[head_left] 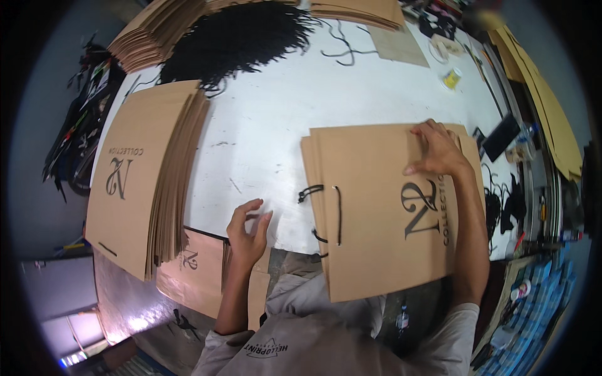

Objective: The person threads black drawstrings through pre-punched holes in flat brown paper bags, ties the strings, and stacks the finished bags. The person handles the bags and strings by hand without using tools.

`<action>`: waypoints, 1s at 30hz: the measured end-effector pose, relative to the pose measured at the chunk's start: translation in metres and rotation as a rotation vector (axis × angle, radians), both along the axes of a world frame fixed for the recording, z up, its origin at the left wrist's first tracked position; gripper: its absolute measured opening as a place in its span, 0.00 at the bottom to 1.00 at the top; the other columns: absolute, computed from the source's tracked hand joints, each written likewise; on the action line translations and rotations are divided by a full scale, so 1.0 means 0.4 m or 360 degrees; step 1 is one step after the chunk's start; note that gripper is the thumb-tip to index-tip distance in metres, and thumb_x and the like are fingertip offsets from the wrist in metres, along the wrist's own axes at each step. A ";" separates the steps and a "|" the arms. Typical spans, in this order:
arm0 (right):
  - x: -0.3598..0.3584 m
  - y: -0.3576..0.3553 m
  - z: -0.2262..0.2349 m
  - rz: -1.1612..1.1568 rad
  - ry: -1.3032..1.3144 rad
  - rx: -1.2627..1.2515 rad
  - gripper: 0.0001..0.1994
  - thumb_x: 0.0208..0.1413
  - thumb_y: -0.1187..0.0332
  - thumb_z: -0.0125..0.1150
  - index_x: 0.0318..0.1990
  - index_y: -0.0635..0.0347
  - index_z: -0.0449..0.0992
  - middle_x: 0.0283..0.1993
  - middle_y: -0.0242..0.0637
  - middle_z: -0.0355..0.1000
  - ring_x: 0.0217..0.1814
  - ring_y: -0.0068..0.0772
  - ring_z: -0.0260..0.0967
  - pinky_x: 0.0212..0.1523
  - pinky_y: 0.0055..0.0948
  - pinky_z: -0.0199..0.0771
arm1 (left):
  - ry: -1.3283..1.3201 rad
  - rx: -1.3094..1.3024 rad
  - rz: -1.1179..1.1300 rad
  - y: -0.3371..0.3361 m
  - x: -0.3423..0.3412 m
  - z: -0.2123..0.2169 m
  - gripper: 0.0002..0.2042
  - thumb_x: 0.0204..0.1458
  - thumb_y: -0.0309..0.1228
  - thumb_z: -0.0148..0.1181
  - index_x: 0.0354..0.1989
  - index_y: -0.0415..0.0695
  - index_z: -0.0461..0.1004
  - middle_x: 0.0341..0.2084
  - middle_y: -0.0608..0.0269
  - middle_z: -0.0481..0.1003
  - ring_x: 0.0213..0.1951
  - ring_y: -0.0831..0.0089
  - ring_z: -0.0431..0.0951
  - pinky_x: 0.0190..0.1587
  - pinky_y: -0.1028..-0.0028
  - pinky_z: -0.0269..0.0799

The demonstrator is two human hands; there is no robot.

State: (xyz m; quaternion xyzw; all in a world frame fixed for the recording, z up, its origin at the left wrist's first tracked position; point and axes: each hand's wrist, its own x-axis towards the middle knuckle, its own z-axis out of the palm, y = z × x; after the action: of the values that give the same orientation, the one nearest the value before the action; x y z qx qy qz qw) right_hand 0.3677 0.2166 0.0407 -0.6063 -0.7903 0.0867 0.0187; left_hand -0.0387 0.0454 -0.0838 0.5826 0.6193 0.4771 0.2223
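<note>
Head view, right hand: thumb and fingertips spread apart on the upper face of the brown bags.
Left hand: thumb and fingers spread, above the near edge of the white table.
Brown bags: overhanging that edge, toward the right corner.
Bag stack: along the left edge.
</note>
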 end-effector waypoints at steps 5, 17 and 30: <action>-0.065 0.051 0.045 0.0036 -0.0071 -0.0183 0.32 0.33 0.58 0.84 0.46 0.64 0.76 0.44 0.46 0.73 0.50 0.53 0.68 0.55 0.47 0.65 | 0.0158 0.0079 0.0200 0.020 -0.002 -0.045 0.11 0.56 0.23 0.68 0.46 0.35 0.77 0.39 0.49 0.80 0.40 0.61 0.83 0.42 0.69 0.79; -0.623 -0.064 0.460 0.0928 0.1118 0.1858 0.12 0.63 0.82 0.57 0.51 0.64 0.81 0.49 0.38 0.82 0.47 0.33 0.81 0.50 0.29 0.79 | 0.0009 -0.0001 0.0449 0.002 0.002 -0.040 0.09 0.59 0.30 0.66 0.44 0.40 0.77 0.36 0.51 0.79 0.33 0.57 0.82 0.37 0.66 0.79; -1.221 -0.150 -0.128 0.1755 0.0959 0.0926 0.29 0.45 0.81 0.60 0.60 0.57 0.77 0.63 0.45 0.73 0.67 0.51 0.68 0.68 0.52 0.65 | 0.0338 -0.0199 0.0308 0.003 -0.012 -0.112 0.20 0.46 0.35 0.70 0.47 0.40 0.77 0.42 0.47 0.79 0.44 0.48 0.80 0.45 0.55 0.78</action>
State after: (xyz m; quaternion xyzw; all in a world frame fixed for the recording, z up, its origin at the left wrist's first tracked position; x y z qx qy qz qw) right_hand -0.1205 0.1565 -0.0107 -0.0360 -0.9345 0.0328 0.3526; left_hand -0.0434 0.0464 -0.1286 0.5523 0.7212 0.3925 0.1442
